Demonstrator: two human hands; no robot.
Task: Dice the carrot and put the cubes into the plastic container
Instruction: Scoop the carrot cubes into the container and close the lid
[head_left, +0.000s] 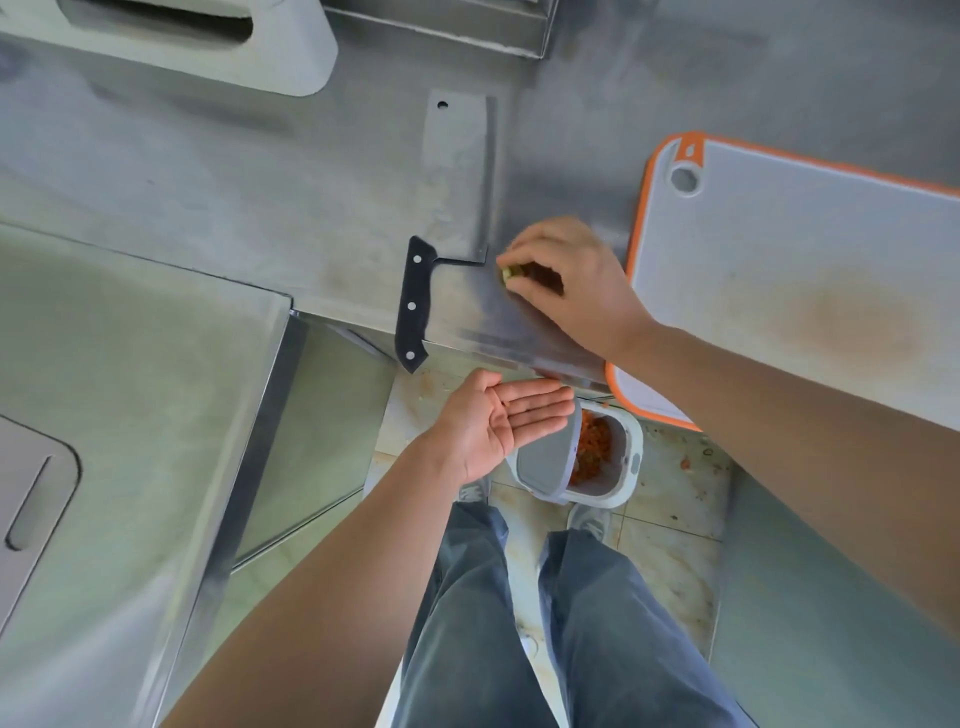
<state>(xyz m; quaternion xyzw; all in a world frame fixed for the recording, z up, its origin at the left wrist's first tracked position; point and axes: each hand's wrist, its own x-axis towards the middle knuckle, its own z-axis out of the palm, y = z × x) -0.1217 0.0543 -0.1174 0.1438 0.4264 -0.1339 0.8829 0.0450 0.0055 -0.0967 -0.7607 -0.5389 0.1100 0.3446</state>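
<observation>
A steel worktop (208, 171) fills the upper half of the view, and a second steel surface (130, 389) sits lower at the left with a grey tray (31, 493) at its near corner. The person's two bare forearms reach in from below. Their legs, in grey-blue trousers (467, 597), stand on a tiled floor (675, 519) flecked with orange bits.

A grey cutting board (805, 270) with an orange rim lies on the right of the worktop. Its near corner overhangs the edge, and a faint orange stain shows on its surface. A white plastic container (291, 62) stands at the far left of the worktop, well apart from the board; what it holds cannot be seen.

A cleaver (457, 171) lies flat between the container and the board. Its black riveted handle (413, 306) points toward the person and juts past the worktop's edge.

On the floor below that edge stands a small white bin (626, 470) with its grey lid (545, 457) swung open. Shredded orange carrot bits (592, 447) lie inside.

The right hand (571, 280) rests at the worktop's edge, just beside the cleaver's heel. Its fingers are curled down and pinch a yellow-green scrap (506, 273), and darker reddish bits sit in shadow under the palm. The left hand (493, 426) is held palm up just below the edge and over the bin's lid. Its fingers are straight, close together and grasp nothing.
</observation>
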